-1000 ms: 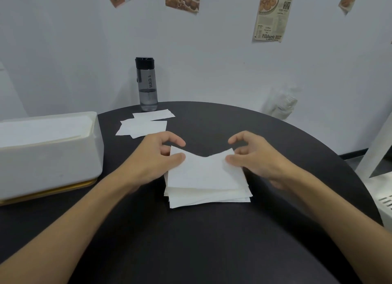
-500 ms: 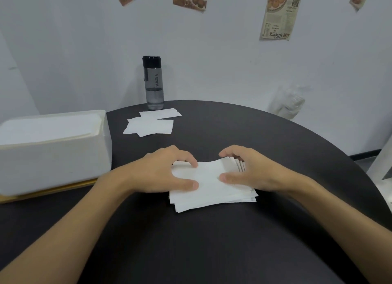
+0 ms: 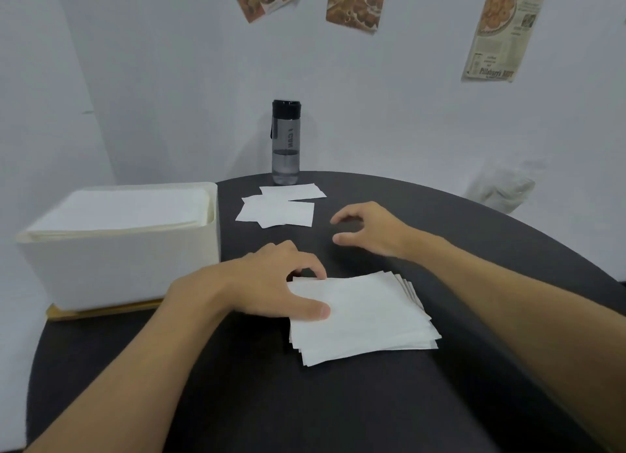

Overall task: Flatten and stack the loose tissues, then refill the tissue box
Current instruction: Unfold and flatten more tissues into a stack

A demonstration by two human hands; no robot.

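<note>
A stack of flat white tissues [image 3: 369, 320] lies on the black round table [image 3: 237, 402] in front of me, its edges slightly fanned at the right. My left hand [image 3: 274, 286] rests on the stack's left side, thumb and fingertips pressing the top sheet. My right hand [image 3: 369, 229] hovers above the table beyond the stack, fingers loosely curled and holding nothing. A few loose tissues [image 3: 281, 205] lie flat farther back near the bottle. The white tissue box [image 3: 118, 259] stands at the left, open on top with tissues inside.
A dark water bottle [image 3: 286, 142] stands at the table's far edge by the wall. The box sits on a wooden base [image 3: 101, 312]. A crumpled clear bag [image 3: 501, 190] lies beyond the table at the right. Paper clippings hang on the wall.
My right hand has left the stack and moved up and away toward the loose tissues. The top tissue now lies flat on the stack. My left hand stays on the stack.
</note>
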